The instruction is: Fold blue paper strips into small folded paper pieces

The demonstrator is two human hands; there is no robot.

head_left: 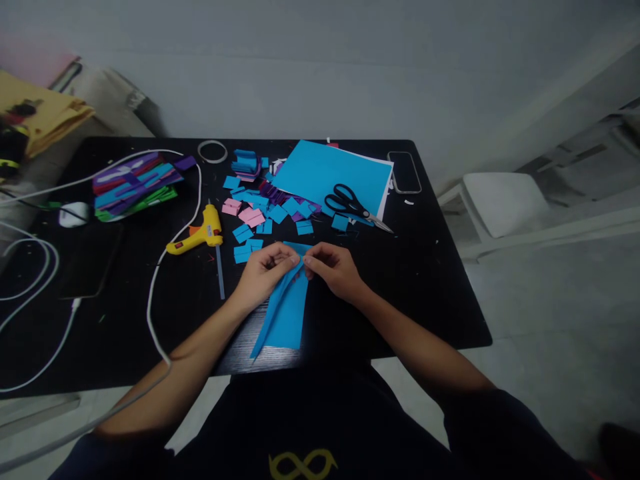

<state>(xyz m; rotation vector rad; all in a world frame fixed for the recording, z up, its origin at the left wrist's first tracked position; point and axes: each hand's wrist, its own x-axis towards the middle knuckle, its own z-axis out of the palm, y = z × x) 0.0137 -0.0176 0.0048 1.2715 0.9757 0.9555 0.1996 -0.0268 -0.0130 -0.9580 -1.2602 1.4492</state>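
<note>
A blue paper sheet (293, 313), partly folded lengthwise, hangs down toward the near edge of the black table. My left hand (270, 267) pinches its upper part between thumb and fingers. Close beside it, my right hand (333, 268) pinches the same paper, the two sets of fingertips nearly touching. Small blue cut pieces (243, 233) and pink pieces (251, 217) lie scattered just beyond the hands. Black-handled scissors (350, 203) rest on a larger blue sheet (325, 175) farther back.
A yellow glue gun (203, 233) lies to the left, with a white cable (150, 300) running past it. Bundled coloured strips (137, 183) sit at back left. A phone (405, 173) lies at back right, a tape ring (213, 152) at the back. A white stool (505, 203) stands right.
</note>
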